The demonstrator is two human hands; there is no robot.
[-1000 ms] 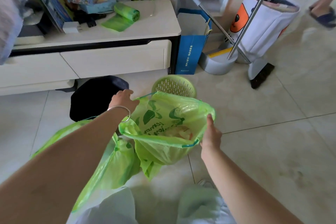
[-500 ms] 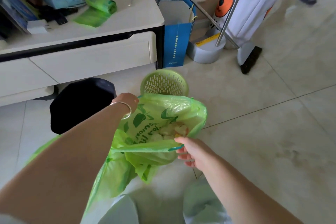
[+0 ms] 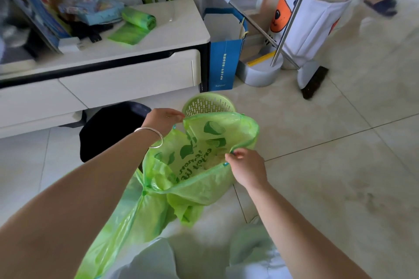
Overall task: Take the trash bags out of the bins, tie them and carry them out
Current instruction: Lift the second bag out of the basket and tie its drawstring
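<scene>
The left hand and right hand each pinch the bag rim in a narrow grip; between them its mouth opens upward, body hanging down.

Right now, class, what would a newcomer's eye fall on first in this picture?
The bright green trash bag at centre, held open by both hands: the left hand grips its far rim, the right hand pinches the near rim. Behind it on the floor stands a green perforated bin.
</scene>
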